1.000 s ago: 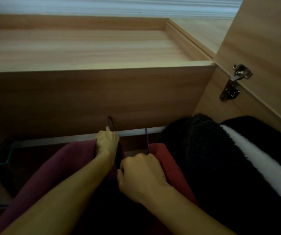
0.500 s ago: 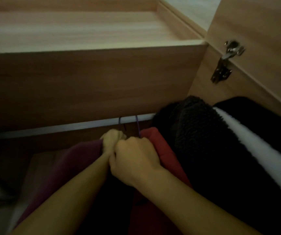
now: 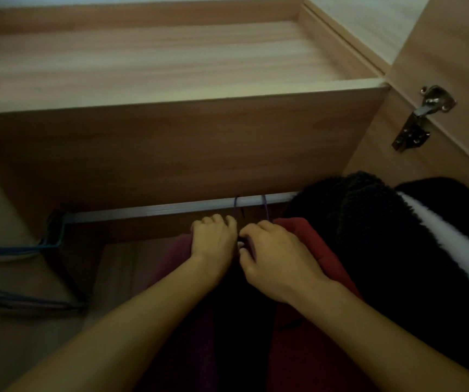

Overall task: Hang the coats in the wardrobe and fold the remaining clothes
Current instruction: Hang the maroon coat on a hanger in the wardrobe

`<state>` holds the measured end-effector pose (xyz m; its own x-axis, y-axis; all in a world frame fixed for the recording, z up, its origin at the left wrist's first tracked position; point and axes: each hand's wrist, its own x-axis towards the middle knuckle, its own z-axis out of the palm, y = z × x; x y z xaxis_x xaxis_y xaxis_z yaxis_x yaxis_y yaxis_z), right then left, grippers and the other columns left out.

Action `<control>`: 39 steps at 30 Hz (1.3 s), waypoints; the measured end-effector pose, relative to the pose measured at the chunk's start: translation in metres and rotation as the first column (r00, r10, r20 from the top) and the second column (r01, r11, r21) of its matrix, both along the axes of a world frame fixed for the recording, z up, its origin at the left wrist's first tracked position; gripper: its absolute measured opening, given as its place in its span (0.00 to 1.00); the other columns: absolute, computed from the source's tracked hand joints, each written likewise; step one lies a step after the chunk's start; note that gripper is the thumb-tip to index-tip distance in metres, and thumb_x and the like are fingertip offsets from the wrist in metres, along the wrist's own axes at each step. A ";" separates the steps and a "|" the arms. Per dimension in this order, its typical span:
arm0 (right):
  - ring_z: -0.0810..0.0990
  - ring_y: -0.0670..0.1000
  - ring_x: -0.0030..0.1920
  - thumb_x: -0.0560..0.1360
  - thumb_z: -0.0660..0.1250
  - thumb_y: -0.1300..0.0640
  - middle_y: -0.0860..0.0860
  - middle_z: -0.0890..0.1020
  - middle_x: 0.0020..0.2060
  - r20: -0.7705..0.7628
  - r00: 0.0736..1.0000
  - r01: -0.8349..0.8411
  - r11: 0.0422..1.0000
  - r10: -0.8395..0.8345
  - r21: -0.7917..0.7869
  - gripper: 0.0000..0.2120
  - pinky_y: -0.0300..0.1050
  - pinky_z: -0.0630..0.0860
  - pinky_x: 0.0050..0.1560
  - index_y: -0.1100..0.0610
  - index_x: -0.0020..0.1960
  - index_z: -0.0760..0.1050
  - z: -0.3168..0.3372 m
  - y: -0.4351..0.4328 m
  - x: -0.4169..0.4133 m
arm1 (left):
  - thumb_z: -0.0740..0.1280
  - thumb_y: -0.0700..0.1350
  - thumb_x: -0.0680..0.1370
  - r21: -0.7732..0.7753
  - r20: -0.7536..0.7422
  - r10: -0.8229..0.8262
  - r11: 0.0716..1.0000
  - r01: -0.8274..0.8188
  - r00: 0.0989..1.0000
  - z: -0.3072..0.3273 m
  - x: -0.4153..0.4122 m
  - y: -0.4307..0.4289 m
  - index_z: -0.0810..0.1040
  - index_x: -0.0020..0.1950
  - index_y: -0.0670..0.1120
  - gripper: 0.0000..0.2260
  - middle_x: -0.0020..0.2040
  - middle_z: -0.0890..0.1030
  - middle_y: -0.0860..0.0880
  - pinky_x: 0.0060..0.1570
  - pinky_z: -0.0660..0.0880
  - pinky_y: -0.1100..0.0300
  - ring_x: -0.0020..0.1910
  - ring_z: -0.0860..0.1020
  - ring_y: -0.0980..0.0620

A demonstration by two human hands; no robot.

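Nearest me, the left grip point(image 3: 213, 240) reaches up into the wardrobe and is clenched, knuckles up, over the collar of the maroon coat point(image 3: 171, 267), right at the foot of its hanger hook point(image 3: 237, 207). The right grip point(image 3: 280, 257) sits just beside it on the shoulder of the red coat point(image 3: 315, 250). Its fingers are curled in at the neck, though what they pinch is lost in the dark gap between the two garments.

Both coats already hang inside, their two purple hooks close together over the rail point(image 3: 157, 213). A black fleecy coat point(image 3: 369, 222) presses against the red one, and beyond it hangs a black garment with a white stripe point(image 3: 448, 250). A bunch of blue hangers point(image 3: 52, 239) sits at the rail's left end. A wooden shelf point(image 3: 171, 66) runs above, with a door hinge point(image 3: 422, 117) off to the right.

This looks like the hanging step, with two coats being settled into place. Next I'd expect both hooks to be checked for a square seat, the collars straightened and both grips released. Another coat or the folding would follow.
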<state>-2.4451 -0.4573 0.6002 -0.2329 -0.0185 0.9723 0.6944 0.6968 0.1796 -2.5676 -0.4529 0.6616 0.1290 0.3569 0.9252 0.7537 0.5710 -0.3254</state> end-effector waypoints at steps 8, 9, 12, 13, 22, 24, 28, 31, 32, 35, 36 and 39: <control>0.74 0.47 0.54 0.77 0.61 0.52 0.47 0.75 0.56 -0.016 0.999 -0.037 0.998 0.036 -0.057 0.15 0.43 0.75 0.53 0.50 0.63 0.70 -0.019 -0.046 -0.015 | 0.56 0.53 0.80 -0.014 -0.066 -0.125 0.992 0.124 0.990 -0.039 -0.013 -0.070 0.63 0.69 0.42 0.22 0.64 0.71 0.39 0.61 0.65 0.45 0.62 0.69 0.40; 0.74 0.47 0.55 0.77 0.61 0.52 0.47 0.75 0.58 -0.023 0.999 -0.031 0.998 0.029 -0.061 0.16 0.44 0.75 0.54 0.50 0.64 0.70 -0.021 -0.053 -0.016 | 0.56 0.54 0.80 -0.015 -0.056 -0.196 0.981 0.196 0.979 -0.044 -0.015 -0.079 0.64 0.69 0.42 0.22 0.63 0.71 0.39 0.60 0.66 0.46 0.61 0.70 0.40; 0.74 0.47 0.59 0.77 0.61 0.51 0.47 0.74 0.61 -0.043 0.999 0.017 0.996 -0.021 -0.087 0.18 0.43 0.74 0.57 0.50 0.67 0.69 -0.032 -0.079 -0.018 | 0.52 0.56 0.80 0.022 0.003 -0.393 0.920 0.392 0.920 -0.062 -0.023 -0.106 0.66 0.67 0.45 0.21 0.61 0.73 0.41 0.55 0.67 0.49 0.59 0.72 0.42; 0.73 0.46 0.58 0.78 0.61 0.50 0.47 0.74 0.62 -0.046 0.998 0.037 0.994 -0.042 -0.099 0.18 0.41 0.73 0.56 0.49 0.67 0.69 -0.037 -0.087 -0.018 | 0.51 0.57 0.80 0.033 0.020 -0.432 0.902 0.431 0.902 -0.068 -0.027 -0.113 0.67 0.67 0.45 0.21 0.61 0.74 0.42 0.55 0.67 0.49 0.58 0.72 0.43; 0.74 0.46 0.60 0.79 0.60 0.47 0.46 0.74 0.63 -0.025 0.991 0.119 0.960 -0.129 -0.252 0.19 0.40 0.72 0.55 0.50 0.67 0.70 -0.093 -0.148 -0.019 | 0.46 0.59 0.81 -0.068 0.258 -0.507 0.840 0.539 0.823 -0.143 -0.060 -0.172 0.66 0.69 0.47 0.24 0.62 0.74 0.43 0.60 0.65 0.50 0.61 0.71 0.44; 0.74 0.46 0.60 0.79 0.59 0.47 0.46 0.74 0.63 -0.014 0.991 0.125 0.952 -0.134 -0.280 0.19 0.41 0.72 0.55 0.50 0.67 0.70 -0.104 -0.159 -0.018 | 0.46 0.60 0.81 -0.083 0.289 -0.505 0.833 0.546 0.813 -0.155 -0.064 -0.183 0.66 0.70 0.47 0.24 0.62 0.74 0.44 0.61 0.65 0.51 0.61 0.71 0.44; 0.74 0.48 0.62 0.79 0.58 0.46 0.47 0.74 0.64 0.019 0.992 0.127 0.941 -0.128 -0.313 0.19 0.44 0.72 0.58 0.52 0.67 0.71 -0.122 -0.182 -0.011 | 0.46 0.60 0.80 -0.112 0.329 -0.513 0.812 0.572 0.793 -0.176 -0.059 -0.208 0.64 0.72 0.48 0.26 0.63 0.74 0.44 0.63 0.64 0.51 0.62 0.71 0.45; 0.73 0.48 0.62 0.79 0.58 0.46 0.48 0.75 0.64 0.046 0.992 0.129 0.938 -0.121 -0.322 0.20 0.43 0.71 0.59 0.52 0.67 0.71 -0.137 -0.202 -0.003 | 0.47 0.61 0.80 -0.117 0.359 -0.537 0.786 0.607 0.763 -0.194 -0.048 -0.229 0.64 0.72 0.48 0.26 0.63 0.74 0.45 0.63 0.63 0.51 0.63 0.71 0.46; 0.73 0.49 0.62 0.79 0.58 0.46 0.49 0.75 0.64 0.049 0.992 0.128 0.938 -0.118 -0.324 0.20 0.44 0.72 0.59 0.53 0.67 0.71 -0.143 -0.209 0.002 | 0.47 0.61 0.80 -0.111 0.372 -0.546 0.776 0.620 0.750 -0.200 -0.043 -0.236 0.64 0.72 0.48 0.26 0.64 0.74 0.45 0.63 0.63 0.51 0.63 0.71 0.46; 0.74 0.51 0.61 0.80 0.57 0.47 0.50 0.76 0.62 0.060 0.992 0.121 0.930 -0.107 -0.348 0.19 0.48 0.73 0.59 0.54 0.67 0.72 -0.165 -0.230 0.021 | 0.47 0.61 0.80 -0.091 0.391 -0.566 0.761 0.643 0.726 -0.228 -0.023 -0.260 0.65 0.72 0.48 0.26 0.64 0.74 0.45 0.63 0.63 0.51 0.63 0.71 0.46; 0.75 0.51 0.60 0.80 0.57 0.48 0.51 0.77 0.62 0.064 0.992 0.120 0.927 -0.104 -0.355 0.19 0.49 0.74 0.58 0.54 0.66 0.72 -0.174 -0.238 0.031 | 0.46 0.61 0.80 -0.094 0.384 -0.573 0.756 0.648 0.724 -0.241 -0.014 -0.269 0.66 0.72 0.47 0.27 0.63 0.75 0.45 0.63 0.64 0.51 0.63 0.71 0.46; 0.76 0.53 0.59 0.80 0.58 0.49 0.52 0.78 0.59 0.077 0.992 0.126 0.921 -0.105 -0.368 0.18 0.50 0.74 0.57 0.55 0.65 0.74 -0.204 -0.265 0.069 | 0.44 0.62 0.78 -0.140 0.389 -0.594 0.718 0.682 0.705 -0.286 0.021 -0.296 0.69 0.69 0.47 0.30 0.59 0.78 0.46 0.62 0.66 0.49 0.60 0.74 0.46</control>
<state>-2.3766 -0.7225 0.3959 -0.2646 0.3717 0.8898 0.7703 0.6366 -0.0368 -2.5466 -0.7486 0.3752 0.1528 0.5163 0.8427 0.9843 -0.1558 -0.0830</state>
